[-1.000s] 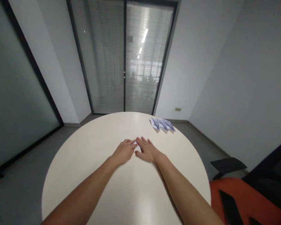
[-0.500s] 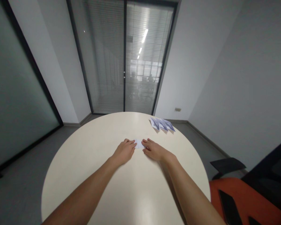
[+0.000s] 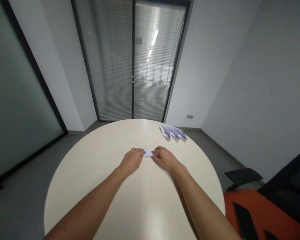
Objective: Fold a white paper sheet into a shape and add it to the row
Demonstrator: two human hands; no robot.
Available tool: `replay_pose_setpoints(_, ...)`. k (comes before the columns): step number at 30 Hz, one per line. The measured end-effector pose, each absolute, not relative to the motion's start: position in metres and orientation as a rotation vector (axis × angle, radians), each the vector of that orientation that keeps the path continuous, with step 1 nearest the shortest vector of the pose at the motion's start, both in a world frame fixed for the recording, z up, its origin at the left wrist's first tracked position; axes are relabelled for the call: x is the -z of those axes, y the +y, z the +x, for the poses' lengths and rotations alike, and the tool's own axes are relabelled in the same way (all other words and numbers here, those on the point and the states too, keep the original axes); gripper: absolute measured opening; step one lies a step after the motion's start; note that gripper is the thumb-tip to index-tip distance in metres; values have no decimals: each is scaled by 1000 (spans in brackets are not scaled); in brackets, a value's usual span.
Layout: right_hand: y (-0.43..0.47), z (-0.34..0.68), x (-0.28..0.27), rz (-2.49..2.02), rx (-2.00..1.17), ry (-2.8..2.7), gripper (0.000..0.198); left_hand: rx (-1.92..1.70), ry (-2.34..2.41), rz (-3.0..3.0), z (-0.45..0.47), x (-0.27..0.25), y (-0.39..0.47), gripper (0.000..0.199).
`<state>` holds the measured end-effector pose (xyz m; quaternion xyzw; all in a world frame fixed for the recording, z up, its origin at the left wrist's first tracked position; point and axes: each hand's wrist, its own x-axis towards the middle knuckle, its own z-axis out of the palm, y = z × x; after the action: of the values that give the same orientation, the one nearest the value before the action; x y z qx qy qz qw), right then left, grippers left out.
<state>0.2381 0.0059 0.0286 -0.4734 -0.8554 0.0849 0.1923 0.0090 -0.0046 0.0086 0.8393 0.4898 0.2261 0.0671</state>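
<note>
A small folded piece of white paper [image 3: 147, 152] lies on the round table between my two hands, with a crease line on its upper face. My left hand [image 3: 132, 159] grips its left side, fingers bent and closed at the edge. On the right side, my right hand [image 3: 163, 157] pinches the paper between thumb and fingers. The fingers of both hands cover the paper's outer ends. Farther back on the right stand several folded paper pieces [image 3: 173, 132], overlapping in a row.
The pale round table [image 3: 95, 160] fills the middle. An orange chair [image 3: 262, 213] with a black armrest [image 3: 243, 176] stands at its right edge. Behind the table is a glass partition with blinds [image 3: 115, 66], and a wall socket [image 3: 190, 116] is low on the right.
My right hand's fingers have gone from lying nearly flat on the paper to pinching its right side. My left hand has shifted slightly. The visible part of the paper looks narrower and more pointed.
</note>
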Motion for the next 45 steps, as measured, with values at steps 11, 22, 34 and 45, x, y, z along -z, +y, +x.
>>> replay_pose_setpoints(11,3,235,-34,-1336,-336,-2316,34,-1055,1756,2015,12,-4,-1,50)
replay_pose_setpoints(22,-4,226,-34,-1394,-426,-2202,43,-1165,1632,1928,14,-3,4,34)
replay_pose_setpoints(34,0,228,-27,-1303,-458,-2186,42,-1129,1485,2127,12,-3,4,30)
replay_pose_setpoints(45,8,234,-20,-1304,-399,-2213,44,-1032,1473,2248,10,-6,2,30)
